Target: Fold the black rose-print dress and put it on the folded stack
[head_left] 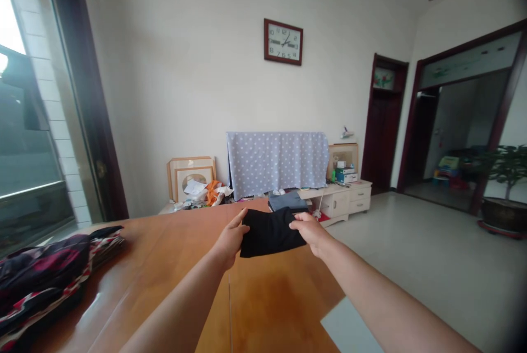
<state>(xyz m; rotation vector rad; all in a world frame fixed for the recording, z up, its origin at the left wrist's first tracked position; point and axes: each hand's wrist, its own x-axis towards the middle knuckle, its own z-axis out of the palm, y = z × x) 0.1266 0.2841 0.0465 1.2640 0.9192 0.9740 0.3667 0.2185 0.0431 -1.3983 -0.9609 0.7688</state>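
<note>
A piece of black folded cloth (272, 234) hangs in the air above the wooden table (177, 265), stretched between my two hands. Its left edge is pinched by my left hand (231, 239), thumb on the near side. My right hand (309, 230) grips the upper right corner, with the fingers mostly hidden behind the cloth. Just beyond it, near the far table edge, lies a stack of folded grey and dark clothes (288, 200), partly covered by the black cloth.
A heap of dark, red and plaid clothes (49, 276) lies at the table's left. A pale sheet (349, 325) shows under my right forearm. Behind stand a low white cabinet (340, 205) and a polka-dot cover (278, 163). A potted plant (508, 183) stands far right.
</note>
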